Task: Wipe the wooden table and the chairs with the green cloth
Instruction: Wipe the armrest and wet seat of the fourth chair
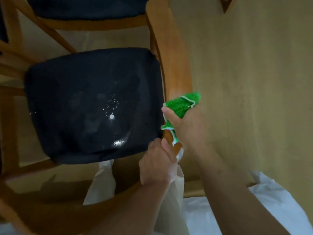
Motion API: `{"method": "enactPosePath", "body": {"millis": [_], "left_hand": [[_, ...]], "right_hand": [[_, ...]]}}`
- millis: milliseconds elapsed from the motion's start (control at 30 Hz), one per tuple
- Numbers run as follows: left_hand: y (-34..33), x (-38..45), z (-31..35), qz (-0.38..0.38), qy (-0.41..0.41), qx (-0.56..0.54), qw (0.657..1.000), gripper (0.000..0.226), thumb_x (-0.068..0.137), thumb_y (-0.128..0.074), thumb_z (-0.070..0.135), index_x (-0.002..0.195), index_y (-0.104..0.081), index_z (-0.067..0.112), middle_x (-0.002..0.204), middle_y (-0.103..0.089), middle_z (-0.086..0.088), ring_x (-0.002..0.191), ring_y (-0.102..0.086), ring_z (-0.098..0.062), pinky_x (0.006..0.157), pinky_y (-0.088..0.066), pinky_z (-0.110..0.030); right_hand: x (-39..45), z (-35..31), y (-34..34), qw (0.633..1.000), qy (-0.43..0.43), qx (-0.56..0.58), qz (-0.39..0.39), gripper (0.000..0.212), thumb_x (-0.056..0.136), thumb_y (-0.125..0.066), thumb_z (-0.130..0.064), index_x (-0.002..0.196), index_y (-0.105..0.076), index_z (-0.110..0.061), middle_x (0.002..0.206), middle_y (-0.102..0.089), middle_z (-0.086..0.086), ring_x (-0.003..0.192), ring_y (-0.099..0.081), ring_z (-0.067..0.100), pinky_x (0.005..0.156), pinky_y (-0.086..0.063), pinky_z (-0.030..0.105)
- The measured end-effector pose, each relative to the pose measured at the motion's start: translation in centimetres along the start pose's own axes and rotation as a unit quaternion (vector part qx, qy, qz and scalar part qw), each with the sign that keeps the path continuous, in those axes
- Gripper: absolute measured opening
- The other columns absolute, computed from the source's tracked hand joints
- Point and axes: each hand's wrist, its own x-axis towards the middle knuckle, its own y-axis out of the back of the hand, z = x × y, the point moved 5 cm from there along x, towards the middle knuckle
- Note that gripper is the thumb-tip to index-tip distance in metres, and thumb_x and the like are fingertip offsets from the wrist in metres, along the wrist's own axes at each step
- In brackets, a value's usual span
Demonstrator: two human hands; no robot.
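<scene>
The right hand (188, 126) is clutching the green cloth (182, 106), fingers and thumb curled round it, and pressing it against the curved wooden backrest rail (171, 53) of the nearer chair. The cloth is bunching out on the far side of the hand and also trailing down on the near side, wrapped over the rail. Just nearer along the same rail, the left hand (158, 164) is gripping the wood, fingers curled round it, close beside the cloth's lower edge.

To the left of the rail, the chair's black seat cushion (91, 106) is lying flat, showing pale specks near its middle and a shiny patch toward its near edge. A second chair (81, 16) with a dark seat is standing farther away. Tan floor (250, 82) is spreading to the right. The person's light trousers (103, 184) are showing near the bottom.
</scene>
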Motion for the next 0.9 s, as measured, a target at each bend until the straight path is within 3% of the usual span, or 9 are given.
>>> {"method": "enactPosePath", "body": {"millis": [167, 233, 333, 433, 500, 567, 700, 800, 900], "left_hand": [[0.4, -0.5, 0.3, 0.044, 0.003, 0.008, 0.999, 0.051, 0.091, 0.008, 0.05, 0.087, -0.04, 0.031, 0.073, -0.041, 0.014, 0.061, -0.042, 0.001, 0.054, -0.026, -0.01], [0.3, -0.6, 0.2, 0.075, -0.003, 0.022, 0.997, 0.054, 0.096, 0.005, 0.048, 0.085, -0.044, 0.029, 0.074, -0.045, 0.013, 0.062, -0.047, -0.003, 0.055, -0.034, -0.016], [0.0, -0.4, 0.1, 0.068, 0.003, 0.036, 0.997, 0.063, 0.094, 0.004, 0.048, 0.087, -0.053, 0.024, 0.076, -0.051, 0.009, 0.066, -0.057, -0.011, 0.06, -0.048, -0.027], [0.2, -0.4, 0.3, 0.051, 0.008, 0.029, 0.998, 0.058, 0.094, 0.001, 0.047, 0.09, -0.052, 0.023, 0.081, -0.053, 0.007, 0.073, -0.059, -0.013, 0.068, -0.049, -0.03], [0.3, -0.4, 0.4, 0.04, 0.01, 0.025, 0.999, 0.047, 0.096, -0.005, 0.043, 0.088, -0.047, 0.025, 0.082, -0.052, 0.006, 0.076, -0.059, -0.015, 0.067, -0.044, -0.031], [0.3, -0.3, 0.2, 0.028, 0.021, 0.036, 0.999, 0.038, 0.099, -0.01, 0.04, 0.087, -0.044, 0.025, 0.084, -0.05, 0.006, 0.077, -0.057, -0.016, 0.066, -0.037, -0.031], [0.3, -0.1, 0.1, 0.021, 0.024, 0.046, 0.998, 0.034, 0.101, -0.013, 0.039, 0.089, -0.043, 0.025, 0.087, -0.049, 0.005, 0.077, -0.054, -0.016, 0.065, -0.035, -0.031], [0.4, -0.2, -0.1, 0.027, 0.022, 0.035, 0.999, 0.029, 0.101, -0.017, 0.039, 0.088, -0.04, 0.028, 0.085, -0.044, 0.009, 0.071, -0.041, -0.009, 0.063, -0.029, -0.027], [0.4, -0.3, -0.1, 0.06, 0.001, 0.02, 0.998, 0.04, 0.096, -0.005, 0.045, 0.087, -0.041, 0.03, 0.08, -0.048, 0.011, 0.065, -0.044, -0.004, 0.055, -0.028, -0.021]], "right_hand": [[7.7, -6.1, 1.6, 0.996, 0.061, 0.039, -0.047, 0.064, 0.072, -0.07, -0.067, 0.104, -0.062, -0.012, 0.083, -0.066, -0.005, 0.065, -0.062, 0.005, 0.057, -0.051, 0.024], [9.0, -8.3, 2.1, 0.995, 0.086, 0.033, -0.049, 0.047, 0.076, -0.071, -0.062, 0.094, -0.063, -0.02, 0.076, -0.064, -0.009, 0.059, -0.06, -0.002, 0.056, -0.05, 0.015], [9.0, -8.8, 2.3, 0.993, 0.103, 0.047, -0.02, 0.05, 0.075, -0.072, -0.061, 0.099, -0.063, -0.019, 0.081, -0.066, -0.008, 0.068, -0.064, 0.002, 0.058, -0.051, 0.021], [5.5, -7.1, 2.9, 0.992, 0.097, 0.062, -0.05, 0.039, 0.083, -0.07, -0.052, 0.101, -0.06, -0.019, 0.082, -0.065, -0.009, 0.064, -0.062, -0.005, 0.057, -0.05, 0.012], [1.4, -3.6, 2.3, 0.993, 0.051, 0.037, -0.104, 0.026, 0.087, -0.067, -0.048, 0.085, -0.059, -0.023, 0.073, -0.063, -0.009, 0.057, -0.06, -0.004, 0.052, -0.046, 0.012], [-3.0, -0.1, 1.1, 0.987, -0.006, 0.029, -0.158, 0.033, 0.086, -0.065, -0.052, 0.076, -0.061, -0.021, 0.065, -0.062, -0.007, 0.053, -0.059, 0.002, 0.051, -0.046, 0.02], [-5.2, 2.5, -0.1, 0.982, -0.068, 0.067, -0.165, 0.045, 0.08, -0.07, -0.055, 0.088, -0.066, -0.011, 0.067, -0.065, -0.006, 0.055, -0.06, 0.002, 0.051, -0.041, 0.017], [-3.6, 0.7, 0.9, 0.984, -0.046, 0.064, -0.16, 0.032, 0.078, -0.076, -0.046, 0.084, -0.067, -0.016, 0.07, -0.068, -0.005, 0.059, -0.064, 0.002, 0.054, -0.045, 0.019], [-0.2, -2.3, 1.8, 0.991, 0.003, 0.086, -0.098, 0.04, 0.079, -0.077, -0.043, 0.091, -0.064, -0.006, 0.074, -0.067, -0.001, 0.052, -0.06, -0.002, 0.045, -0.04, 0.01]]}}
